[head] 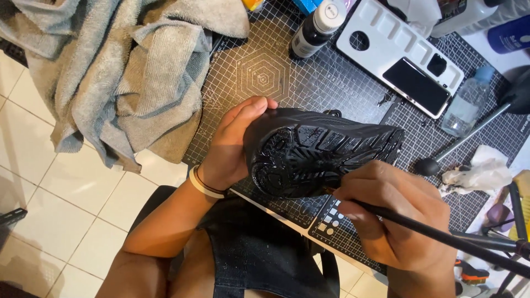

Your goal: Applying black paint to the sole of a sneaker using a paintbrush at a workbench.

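Left hand [234, 146] clamps black shoe [317, 152] heel, sole turned up for access; right hand [395, 218] pinches thin brush [329, 190] at the wet tread.

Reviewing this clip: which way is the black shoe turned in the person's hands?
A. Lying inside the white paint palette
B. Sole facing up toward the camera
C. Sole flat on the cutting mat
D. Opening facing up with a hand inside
B. The black shoe shows its treaded sole to the camera, with the left hand gripping one end and the right hand working a brush at the sole's edge.
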